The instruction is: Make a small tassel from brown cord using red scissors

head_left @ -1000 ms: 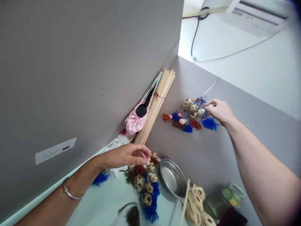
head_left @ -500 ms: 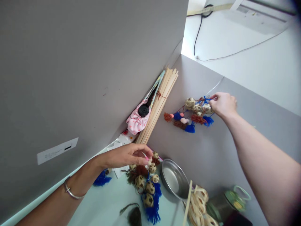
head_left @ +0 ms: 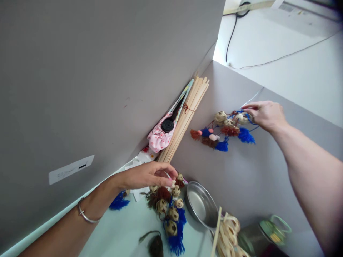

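Observation:
High on the right, my right hand [head_left: 268, 115] pinches the blue cord at the top of a bunch of tasselled woven-ball ornaments [head_left: 220, 117]. The bunch hangs against the grey panel, its small woven balls, pink pompoms and red, brown and blue tassels spread out to the left. My left hand [head_left: 152, 174] hovers palm down over a second group of woven-ball ornaments [head_left: 171, 227] on the table. Its thumb and fingers are curved and apart, and some balls and tassels are partly hidden behind it.
A steel bowl [head_left: 202, 205] stands beside the ornaments, near coiled wooden strips [head_left: 227, 232] and a green-lidded bottle [head_left: 270, 232]. A bundle of thin wooden strips [head_left: 184, 121] and a pink dotted cloth bag [head_left: 159, 137] lean in the corner. A dark green tassel [head_left: 155, 246] lies in front.
My right hand has shifted slightly right along the cord, and the right-hand balls and blue tassel have moved with it. My left hand stays nearly still; the whole view has shifted a little.

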A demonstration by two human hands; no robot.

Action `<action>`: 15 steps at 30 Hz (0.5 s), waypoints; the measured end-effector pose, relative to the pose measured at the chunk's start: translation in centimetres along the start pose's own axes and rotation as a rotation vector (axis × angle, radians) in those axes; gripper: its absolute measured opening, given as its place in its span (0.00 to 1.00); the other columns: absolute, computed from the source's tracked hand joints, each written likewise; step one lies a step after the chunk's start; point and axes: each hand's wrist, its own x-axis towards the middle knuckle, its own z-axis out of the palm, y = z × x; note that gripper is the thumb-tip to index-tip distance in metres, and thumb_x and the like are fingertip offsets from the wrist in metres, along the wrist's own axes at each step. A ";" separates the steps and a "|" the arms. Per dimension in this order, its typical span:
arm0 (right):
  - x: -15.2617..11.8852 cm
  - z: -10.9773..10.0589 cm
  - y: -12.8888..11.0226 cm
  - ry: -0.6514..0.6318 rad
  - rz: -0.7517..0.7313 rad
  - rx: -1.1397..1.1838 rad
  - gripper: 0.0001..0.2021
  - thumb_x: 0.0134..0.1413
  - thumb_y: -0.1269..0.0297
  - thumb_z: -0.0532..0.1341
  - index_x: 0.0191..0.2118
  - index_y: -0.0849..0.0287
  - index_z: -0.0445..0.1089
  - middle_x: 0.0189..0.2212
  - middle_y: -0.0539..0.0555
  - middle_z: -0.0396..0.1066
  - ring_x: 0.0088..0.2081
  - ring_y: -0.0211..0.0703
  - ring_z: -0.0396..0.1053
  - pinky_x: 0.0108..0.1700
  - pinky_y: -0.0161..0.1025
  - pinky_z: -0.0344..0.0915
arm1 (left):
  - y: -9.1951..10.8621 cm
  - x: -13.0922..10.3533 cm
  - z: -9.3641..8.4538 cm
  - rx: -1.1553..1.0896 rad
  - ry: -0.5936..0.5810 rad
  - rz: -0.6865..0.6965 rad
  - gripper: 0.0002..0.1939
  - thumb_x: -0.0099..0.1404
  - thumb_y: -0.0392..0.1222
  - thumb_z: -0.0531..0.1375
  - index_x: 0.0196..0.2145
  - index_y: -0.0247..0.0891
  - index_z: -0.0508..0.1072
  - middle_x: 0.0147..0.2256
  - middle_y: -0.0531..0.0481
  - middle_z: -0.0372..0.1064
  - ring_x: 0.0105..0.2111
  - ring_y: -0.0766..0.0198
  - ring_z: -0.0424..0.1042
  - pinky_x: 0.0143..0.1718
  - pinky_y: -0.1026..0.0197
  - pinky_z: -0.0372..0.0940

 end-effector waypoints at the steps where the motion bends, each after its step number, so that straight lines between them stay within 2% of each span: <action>1: 0.0 0.0 0.2 0.008 -0.019 -0.021 0.10 0.58 0.62 0.63 0.42 0.56 0.80 0.37 0.57 0.79 0.37 0.46 0.71 0.39 0.38 0.59 | 0.0 0.0 0.0 0.003 0.001 -0.001 0.22 0.62 0.56 0.61 0.49 0.42 0.71 0.46 0.48 0.70 0.45 0.59 0.69 0.45 0.61 0.63; 4: 0.3 0.0 0.6 0.007 -0.156 -0.131 0.09 0.60 0.65 0.60 0.41 0.57 0.79 0.42 0.58 0.78 0.41 0.47 0.70 0.39 0.39 0.57 | 0.0 0.0 0.0 0.002 0.002 0.000 0.22 0.62 0.56 0.61 0.49 0.42 0.72 0.46 0.47 0.70 0.46 0.59 0.69 0.46 0.61 0.63; 7: 0.5 0.1 0.8 -0.044 -0.276 -0.187 0.10 0.61 0.68 0.59 0.42 0.59 0.77 0.42 0.60 0.76 0.44 0.48 0.68 0.40 0.39 0.56 | 0.1 0.0 0.1 0.000 0.003 0.005 0.21 0.62 0.55 0.61 0.49 0.41 0.72 0.46 0.47 0.71 0.46 0.59 0.69 0.46 0.61 0.63; 12: 0.4 -0.1 0.8 -0.067 -0.314 -0.222 0.10 0.58 0.72 0.59 0.41 0.61 0.78 0.41 0.62 0.74 0.43 0.50 0.65 0.41 0.41 0.55 | 0.1 0.0 0.1 0.001 0.000 -0.002 0.21 0.62 0.55 0.61 0.49 0.42 0.72 0.45 0.48 0.71 0.45 0.59 0.69 0.45 0.61 0.63; 15: 0.3 -0.3 0.6 -0.055 -0.249 -0.126 0.09 0.59 0.71 0.59 0.37 0.61 0.79 0.39 0.63 0.73 0.45 0.51 0.63 0.42 0.43 0.54 | 0.1 0.1 0.1 0.011 0.003 0.006 0.21 0.63 0.55 0.61 0.49 0.41 0.72 0.47 0.47 0.70 0.46 0.59 0.68 0.47 0.61 0.63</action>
